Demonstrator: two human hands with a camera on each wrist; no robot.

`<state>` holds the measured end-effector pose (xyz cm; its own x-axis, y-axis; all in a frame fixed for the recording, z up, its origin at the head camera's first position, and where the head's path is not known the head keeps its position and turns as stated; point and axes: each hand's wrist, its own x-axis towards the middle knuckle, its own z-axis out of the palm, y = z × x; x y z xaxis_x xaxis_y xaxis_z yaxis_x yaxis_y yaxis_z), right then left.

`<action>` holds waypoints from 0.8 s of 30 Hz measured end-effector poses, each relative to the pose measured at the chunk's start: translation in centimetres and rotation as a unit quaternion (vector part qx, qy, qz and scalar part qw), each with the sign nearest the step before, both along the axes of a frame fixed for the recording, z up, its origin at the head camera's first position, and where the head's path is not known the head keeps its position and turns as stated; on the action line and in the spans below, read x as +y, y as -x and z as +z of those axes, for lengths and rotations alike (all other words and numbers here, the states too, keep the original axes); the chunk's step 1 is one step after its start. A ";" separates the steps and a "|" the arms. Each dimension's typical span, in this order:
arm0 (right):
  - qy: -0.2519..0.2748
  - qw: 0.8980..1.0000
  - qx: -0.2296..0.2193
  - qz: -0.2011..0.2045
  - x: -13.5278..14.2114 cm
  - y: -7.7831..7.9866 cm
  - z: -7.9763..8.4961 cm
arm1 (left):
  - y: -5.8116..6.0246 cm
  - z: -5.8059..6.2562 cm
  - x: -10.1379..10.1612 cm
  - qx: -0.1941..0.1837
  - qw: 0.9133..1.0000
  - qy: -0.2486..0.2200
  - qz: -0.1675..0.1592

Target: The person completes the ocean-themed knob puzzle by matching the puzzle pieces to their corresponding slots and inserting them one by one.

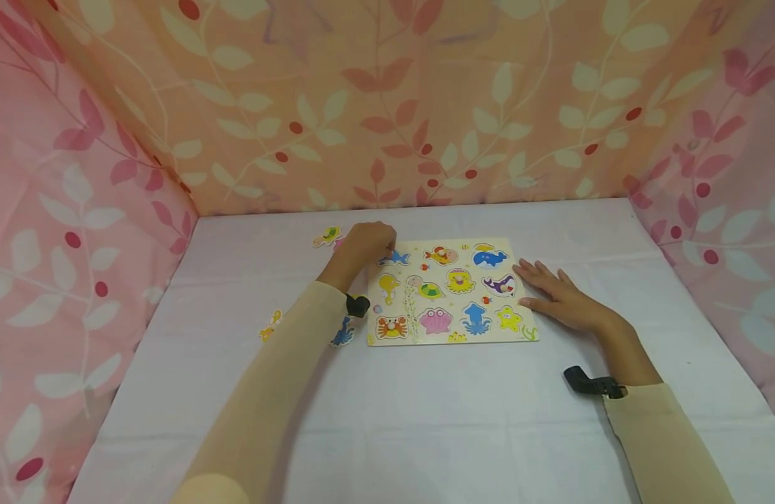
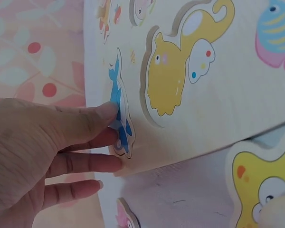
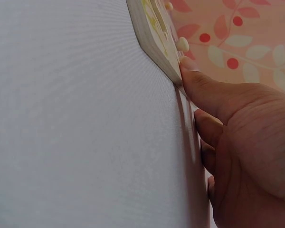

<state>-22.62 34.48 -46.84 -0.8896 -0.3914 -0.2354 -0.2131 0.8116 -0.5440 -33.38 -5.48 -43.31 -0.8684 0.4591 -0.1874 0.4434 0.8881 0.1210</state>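
A wooden sea-animal puzzle board (image 1: 396,337) lies flat on the white cloth. My left hand (image 1: 365,245) is over its far left corner, with thumb and fingertips pinching a blue shark puzzle piece (image 2: 125,135) at that corner's slot. Beside it is the yellow seahorse slot (image 2: 166,85). My right hand (image 1: 566,301) rests at the board's right edge with fingers spread. In the right wrist view, its thumb (image 3: 192,76) touches the board's side. A crab piece (image 1: 392,327), an octopus piece (image 1: 459,281) and a purple dolphin piece (image 1: 500,285) sit in the board.
Left of the board lie loose pieces: a turtle (image 1: 327,236), a yellow seahorse (image 1: 272,325) and a blue squid (image 1: 343,332). A yellow starfish piece (image 2: 244,175) shows near the board in the left wrist view. Floral curtains (image 1: 387,105) enclose the table.
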 end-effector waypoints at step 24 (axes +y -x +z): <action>0.004 1.000 0.004 0.003 0.1 0.1 -0.3 | 0.0 -0.1 -0.6 -0.031 0.998 -0.053 0.027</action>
